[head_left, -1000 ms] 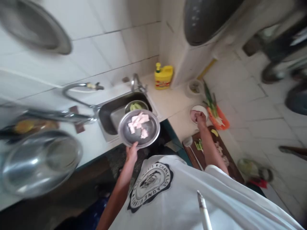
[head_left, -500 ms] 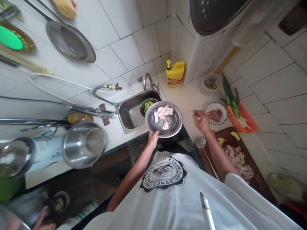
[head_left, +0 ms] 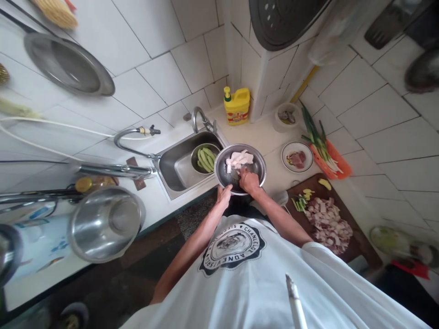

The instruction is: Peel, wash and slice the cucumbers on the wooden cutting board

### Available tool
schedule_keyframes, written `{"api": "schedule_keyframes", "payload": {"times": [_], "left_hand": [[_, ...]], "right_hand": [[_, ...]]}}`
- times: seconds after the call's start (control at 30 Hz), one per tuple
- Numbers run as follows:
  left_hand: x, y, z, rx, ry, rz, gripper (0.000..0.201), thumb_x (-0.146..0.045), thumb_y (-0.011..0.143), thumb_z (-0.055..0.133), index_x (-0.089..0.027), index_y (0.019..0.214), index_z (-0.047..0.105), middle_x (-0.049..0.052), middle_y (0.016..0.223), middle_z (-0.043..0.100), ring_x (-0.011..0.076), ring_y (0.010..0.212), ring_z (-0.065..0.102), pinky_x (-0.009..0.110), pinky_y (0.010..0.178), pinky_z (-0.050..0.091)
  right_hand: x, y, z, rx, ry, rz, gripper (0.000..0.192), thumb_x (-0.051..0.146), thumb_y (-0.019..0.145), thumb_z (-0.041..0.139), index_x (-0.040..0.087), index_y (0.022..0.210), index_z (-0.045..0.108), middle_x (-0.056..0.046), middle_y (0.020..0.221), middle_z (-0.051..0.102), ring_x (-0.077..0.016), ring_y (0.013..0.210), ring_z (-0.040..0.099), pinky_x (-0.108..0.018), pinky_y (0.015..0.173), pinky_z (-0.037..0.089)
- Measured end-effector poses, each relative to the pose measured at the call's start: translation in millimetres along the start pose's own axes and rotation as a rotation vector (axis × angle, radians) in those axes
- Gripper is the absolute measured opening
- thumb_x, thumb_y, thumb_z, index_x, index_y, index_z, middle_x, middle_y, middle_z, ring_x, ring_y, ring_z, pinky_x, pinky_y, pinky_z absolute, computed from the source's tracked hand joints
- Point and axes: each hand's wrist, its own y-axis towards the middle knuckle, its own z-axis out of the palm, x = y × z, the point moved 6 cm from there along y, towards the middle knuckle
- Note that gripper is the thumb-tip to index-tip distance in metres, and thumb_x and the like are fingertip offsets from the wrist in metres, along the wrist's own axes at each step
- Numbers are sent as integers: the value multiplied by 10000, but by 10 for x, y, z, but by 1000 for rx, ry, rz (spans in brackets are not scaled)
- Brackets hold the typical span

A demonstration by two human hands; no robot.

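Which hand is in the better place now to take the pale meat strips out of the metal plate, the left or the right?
Probably the right hand: it is already inside the metal plate, next to the pale meat strips. The left hand grips the plate's near rim and is busy holding it up.

At twelve o'clock from my hands the bare counter (head_left: 255,132) up to the yellow bottle (head_left: 236,106) is open, the widest lane I have. At ten o'clock the sink (head_left: 178,160) is partly filled by a bowl of green vegetables (head_left: 205,158), with the tap (head_left: 200,118) arching over its far edge. At three o'clock the small plate (head_left: 297,156), the scallions (head_left: 318,141) and the cutting board (head_left: 334,224) heaped with chopped meat (head_left: 327,221) crowd the counter, with only a narrow bare strip between the plate and the metal dish (head_left: 240,168).
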Motion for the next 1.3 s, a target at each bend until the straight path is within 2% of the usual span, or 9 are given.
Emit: {"api": "schedule_keyframes", "payload": {"times": [0.07,0.17,0.27,0.33,0.57,0.83,0.97,1.1,1.3], "left_hand": [[12,20,19,37,9,7,304,-215,869,764,-171,1144,641,79,1023,736,226,907,741,349,813,633],[4,47,51,108,18,14,297,-218,867,758,-166,1142,658,69,962,746,221,860,744,332,775,639],[-19,60,79,162,25,24,266,-213,846,747,-164,1098,676,56,895,737,215,796,730,322,720,633],[-23,62,91,184,23,18,253,-210,824,746,-166,1064,681,50,867,725,218,775,723,329,703,627],[9,92,92,182,22,6,269,-208,805,766,-175,1056,675,51,841,706,247,811,728,354,729,622],[-56,63,236,117,57,22,303,-214,818,780,-177,1094,663,58,943,721,220,856,731,328,766,626],[-67,46,334,86,64,10,337,-222,819,787,-176,1124,651,59,984,725,202,878,734,343,816,643],[-57,54,400,61,45,3,380,-202,805,813,-175,1145,644,71,1004,733,219,936,751,381,859,655],[-96,80,577,85,61,28,284,-163,816,732,-157,1089,653,40,910,722,189,790,732,396,812,673]], "right_hand": [[-109,-13,-6,-36,160,15,317,178,982,597,157,1297,616,-204,1287,745,-317,1141,753,-400,980,560],[-279,-49,44,-36,628,22,271,233,940,631,226,1210,613,-97,1139,791,-265,1028,765,-355,851,596],[-425,-100,112,-20,1084,37,402,367,888,705,259,1248,565,-40,1066,793,-217,889,753,-299,702,585],[-503,-124,125,-59,1221,39,470,405,828,770,264,1230,570,-45,1118,797,-207,922,751,-286,716,583],[-627,-111,91,-132,1482,52,478,534,803,843,260,1176,722,-61,1223,816,-252,1105,775,-335,844,641],[-835,-94,-113,-31,1756,35,504,349,754,816,255,1235,696,-76,1329,793,-286,1203,775,-473,1036,644],[-1121,-90,-204,-120,1817,43,452,344,747,838,245,1172,724,-80,1305,806,-286,1189,782,-465,1048,637],[-1538,-140,-260,-312,1789,130,430,409,752,887,250,1124,742,-88,1258,818,-291,1226,765,-460,1039,637],[-2246,-254,-246,-559,1758,258,459,460,744,876,251,1117,708,-63,1234,814,-245,1138,779,-459,1008,648]]}}
